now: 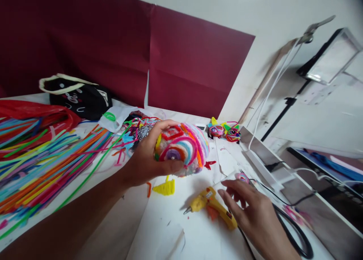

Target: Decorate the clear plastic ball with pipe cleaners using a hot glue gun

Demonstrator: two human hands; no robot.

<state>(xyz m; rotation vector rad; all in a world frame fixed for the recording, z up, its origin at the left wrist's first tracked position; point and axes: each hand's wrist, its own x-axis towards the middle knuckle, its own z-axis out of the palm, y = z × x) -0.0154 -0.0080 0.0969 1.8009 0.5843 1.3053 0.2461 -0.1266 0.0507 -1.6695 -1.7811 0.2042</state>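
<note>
My left hand (pixel 153 154) is closed around a rounded craft piece (pixel 187 148) covered in curved, many-coloured pipe cleaners, held up above the white table. A purple swirl with a small shiny centre faces me, close to my thumb. At the lower right, my right hand (pixel 249 207) has its fingers apart and slightly bent, with nothing seen in them. Just left of those fingers lies a yellow hot glue gun (pixel 208 203) on its side, nozzle pointing left. A small pink swirl (pixel 242 177) shows beyond the right hand. A yellow pipe-cleaner piece (pixel 165 187) lies below the held craft piece.
Bundles of coloured pipe cleaners (pixel 65 165) spread across the left side, with a red plastic bag (pixel 51 114) and a black pouch (pixel 82 99) behind. Small colourful craft figures (pixel 224 130) stand at the back. A black cable (pixel 296 229) and grey ledge (pixel 317 203) run along the right.
</note>
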